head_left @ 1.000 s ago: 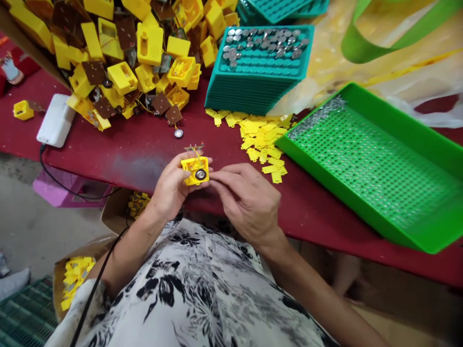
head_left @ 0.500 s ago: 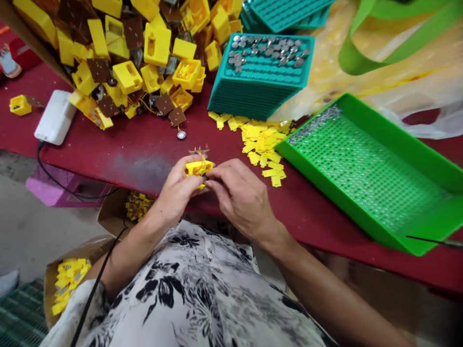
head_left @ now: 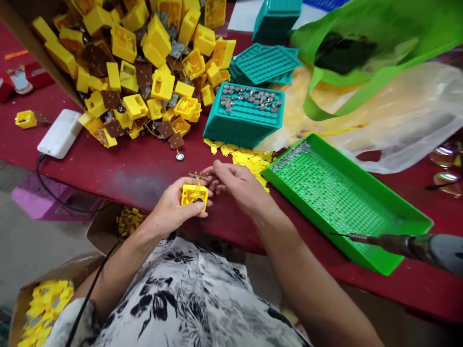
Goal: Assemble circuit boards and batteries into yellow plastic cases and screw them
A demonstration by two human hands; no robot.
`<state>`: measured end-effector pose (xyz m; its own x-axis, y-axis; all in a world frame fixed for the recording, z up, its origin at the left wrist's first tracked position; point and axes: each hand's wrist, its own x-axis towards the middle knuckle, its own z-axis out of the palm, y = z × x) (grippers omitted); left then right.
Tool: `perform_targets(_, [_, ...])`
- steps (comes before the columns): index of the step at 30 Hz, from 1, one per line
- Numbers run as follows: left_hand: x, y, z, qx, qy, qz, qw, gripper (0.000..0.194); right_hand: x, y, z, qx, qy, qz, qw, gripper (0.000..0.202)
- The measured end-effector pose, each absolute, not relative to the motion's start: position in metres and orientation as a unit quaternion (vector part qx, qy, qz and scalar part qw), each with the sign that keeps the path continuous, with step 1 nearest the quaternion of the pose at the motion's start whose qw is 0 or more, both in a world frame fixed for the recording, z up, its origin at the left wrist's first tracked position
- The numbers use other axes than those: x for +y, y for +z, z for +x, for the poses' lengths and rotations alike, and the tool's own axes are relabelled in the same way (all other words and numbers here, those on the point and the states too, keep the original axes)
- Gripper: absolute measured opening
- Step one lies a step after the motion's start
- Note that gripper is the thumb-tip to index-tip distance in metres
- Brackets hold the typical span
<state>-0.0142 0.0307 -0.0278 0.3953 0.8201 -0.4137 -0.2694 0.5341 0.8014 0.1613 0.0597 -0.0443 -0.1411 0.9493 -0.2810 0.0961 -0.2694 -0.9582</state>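
Note:
My left hand point(head_left: 173, 202) is closed around a small yellow plastic housing point(head_left: 186, 197), its open side facing up. Under my left thumb, a dark round speaker point(head_left: 197, 200) sits in the housing. Thin wires run from the housing to a small circuit board point(head_left: 197, 175), seen nearly edge-on just above it. My right hand point(head_left: 238, 185) has its fingertips at the right end of this board and appears to pinch it; the exact contact is partly hidden by the fingers.
Yellow housings point(head_left: 135, 106) with wired boards are heaped at the back left. Coin cells point(head_left: 253, 96) lie on stacked teal trays point(head_left: 238, 130). Yellow flat pieces point(head_left: 249, 161) lie beside a green tray point(head_left: 361, 202) holding screws. An electric screwdriver point(head_left: 408, 246) juts in from the right.
My right hand has moved from the housing's inside up to the circuit board. The housing now tilts more towards me, with the speaker visible under my left thumb. The camera view has shifted.

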Motion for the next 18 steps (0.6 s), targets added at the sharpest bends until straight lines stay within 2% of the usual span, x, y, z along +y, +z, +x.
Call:
perform_targets(2, [0.028, -0.028, -0.016, 0.414, 0.340, 0.326, 0.779, 0.038, 0.067, -0.044, 0.158, -0.420, 0.677, -0.510, 0.324, 0.076])
perform_targets(6, [0.025, -0.032, -0.020, 0.408, 0.351, 0.318, 0.780, 0.039, 0.076, -0.032, 0.160, -0.388, 0.743, -0.474, 0.270, 0.063])
perform_targets(13, [0.023, -0.042, -0.025, 0.435, 0.368, 0.249, 0.783, 0.045, 0.074, -0.013, 0.158, -0.445, 0.678, -0.497, 0.310, 0.044])
perform_targets(18, [0.022, -0.038, -0.031, 0.412, 0.362, 0.216, 0.808, 0.040, 0.075, -0.015, 0.156, -0.509, 0.648, -0.474, 0.310, 0.037])
